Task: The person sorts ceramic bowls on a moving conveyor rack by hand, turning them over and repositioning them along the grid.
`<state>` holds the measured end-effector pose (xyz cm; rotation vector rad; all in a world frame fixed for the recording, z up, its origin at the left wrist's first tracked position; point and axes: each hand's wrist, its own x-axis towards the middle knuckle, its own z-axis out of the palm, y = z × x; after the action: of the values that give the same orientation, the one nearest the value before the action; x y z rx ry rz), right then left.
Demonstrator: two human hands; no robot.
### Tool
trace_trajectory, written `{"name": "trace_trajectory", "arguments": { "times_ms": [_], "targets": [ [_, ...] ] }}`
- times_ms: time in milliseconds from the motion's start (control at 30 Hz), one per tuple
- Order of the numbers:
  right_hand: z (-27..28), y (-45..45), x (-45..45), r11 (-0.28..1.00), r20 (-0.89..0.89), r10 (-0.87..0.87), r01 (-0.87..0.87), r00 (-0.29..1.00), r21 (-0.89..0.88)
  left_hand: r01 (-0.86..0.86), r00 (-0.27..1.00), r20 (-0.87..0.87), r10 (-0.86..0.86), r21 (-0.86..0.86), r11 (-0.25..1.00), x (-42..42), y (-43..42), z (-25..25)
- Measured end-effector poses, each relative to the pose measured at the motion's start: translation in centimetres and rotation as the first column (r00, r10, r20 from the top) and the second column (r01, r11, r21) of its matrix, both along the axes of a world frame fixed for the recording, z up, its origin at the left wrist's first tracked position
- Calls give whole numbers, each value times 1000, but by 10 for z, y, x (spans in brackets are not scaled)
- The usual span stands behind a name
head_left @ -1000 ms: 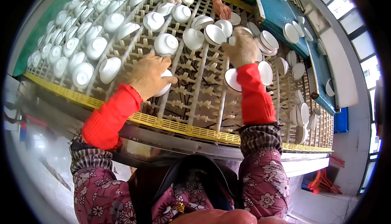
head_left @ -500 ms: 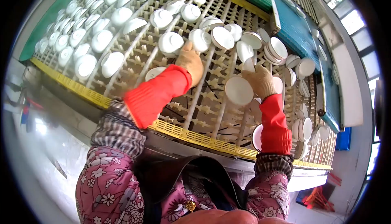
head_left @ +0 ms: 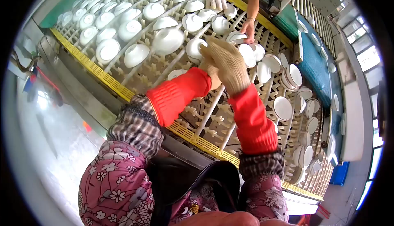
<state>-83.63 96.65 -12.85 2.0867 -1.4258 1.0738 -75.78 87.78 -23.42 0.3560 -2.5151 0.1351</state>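
Observation:
White bowls, several of them upside down like this one (head_left: 136,55), stand on a pegged rack conveyor (head_left: 213,117). My right hand (head_left: 229,63), in a tan glove, reaches over the middle of the rack and crosses in front of my left hand. Beside its fingertips is a white bowl (head_left: 195,50). Only part of my left hand (head_left: 211,72) shows beneath the right one, and its fingers are hidden. Whether either hand holds anything cannot be made out. Stacked bowls (head_left: 292,76) lie to the right of my hands.
Across the rack are a co-worker's gloved hand (head_left: 216,0) and bare hand (head_left: 248,29), both near bowls. A blue-green belt (head_left: 314,68) with bowls runs at the right. The rack's yellow edge strip (head_left: 184,137) passes in front of me.
My right hand has moved left and my left hand slightly right, so they now overlap. The bowl by my right hand is no longer seen there. The co-worker's hands have separated, and the view has shifted.

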Motion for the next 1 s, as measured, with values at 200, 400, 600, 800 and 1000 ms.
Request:
{"name": "trace_trajectory", "arguments": {
  "times_ms": [200,400,600,800,1000],
  "targets": [
    [16,156,8,732,43,-422,313,905,605,150,476,877,63,-152,977,-31,-22,73],
    [-43,230,-20,618,-306,-441,533,844,578,270,586,810,19,-217,938,-24,-112,119],
    [-17,228,-23,336,29,-692,287,721,897,-136,714,649,263,-240,961,76,-132,255],
    [-14,176,-45,973,206,-232,224,951,61,28,747,636,195,-324,946,146,-30,217],
    [-20,175,-47,766,545,-564,147,621,625,0,618,785,41,-53,999,123,60,186]
  ]
}}
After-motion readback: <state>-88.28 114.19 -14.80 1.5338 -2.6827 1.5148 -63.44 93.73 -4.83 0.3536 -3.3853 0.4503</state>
